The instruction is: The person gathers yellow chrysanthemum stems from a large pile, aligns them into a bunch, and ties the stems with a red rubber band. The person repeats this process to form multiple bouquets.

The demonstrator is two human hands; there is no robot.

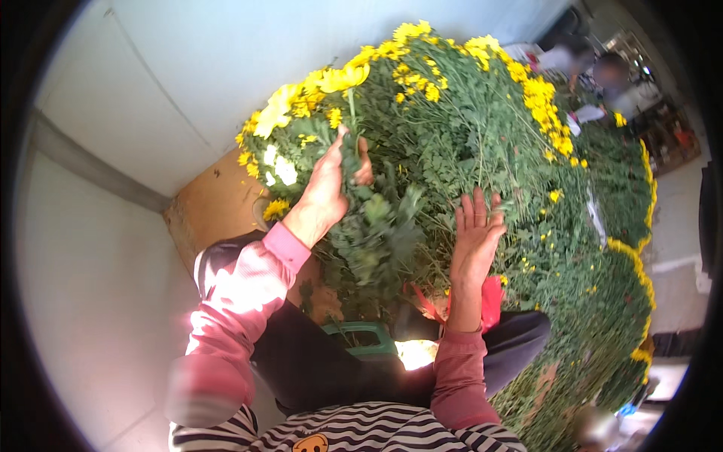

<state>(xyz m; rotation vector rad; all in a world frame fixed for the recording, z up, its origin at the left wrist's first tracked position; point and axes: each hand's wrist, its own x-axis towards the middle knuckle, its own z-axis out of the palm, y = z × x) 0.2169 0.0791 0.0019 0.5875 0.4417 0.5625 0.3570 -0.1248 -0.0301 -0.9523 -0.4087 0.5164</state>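
My left hand (328, 184) is closed around the stems of yellow chrysanthemums (345, 78). Their large blooms point away from me, and their leafy lower part hangs blurred between my arms. My right hand (476, 237), fingers stretched out, reaches over a big heap of cut chrysanthemums (459, 113) and seems to rest against its green stems and leaves. Yellow heads line the far edge of that heap. How many stems the left hand holds is hidden by the fingers and leaves.
A green plastic stool or crate edge (369, 337) and a red plastic piece (491, 301) lie near my knees. More chrysanthemum rows (602, 301) stretch along the right. A pale wall (98, 248) stands on the left. Other people (580, 64) are at the far right.
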